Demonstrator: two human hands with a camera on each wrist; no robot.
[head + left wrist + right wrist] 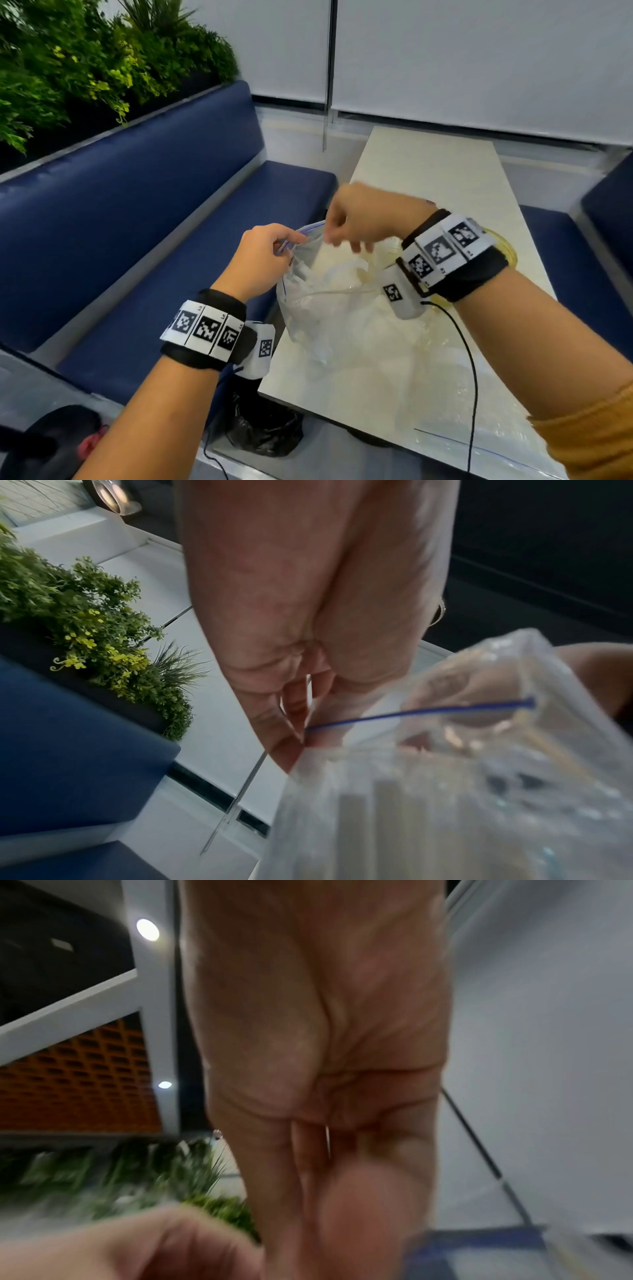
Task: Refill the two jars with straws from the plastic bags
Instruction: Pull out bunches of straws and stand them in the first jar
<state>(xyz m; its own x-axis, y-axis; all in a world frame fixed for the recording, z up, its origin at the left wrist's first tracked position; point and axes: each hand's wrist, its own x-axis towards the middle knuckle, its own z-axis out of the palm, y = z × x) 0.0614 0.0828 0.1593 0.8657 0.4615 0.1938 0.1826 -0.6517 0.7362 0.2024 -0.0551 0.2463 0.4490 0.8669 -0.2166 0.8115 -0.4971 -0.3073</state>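
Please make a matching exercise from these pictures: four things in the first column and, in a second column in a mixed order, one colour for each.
Things:
1. bench seat
2. zip line of the plastic bag
3. table
4. sleeve

Colours:
a. cream
b. mustard yellow
c. navy blue
d. thin bright blue

Pairs: 1-c, 2-d, 3-a, 4-b
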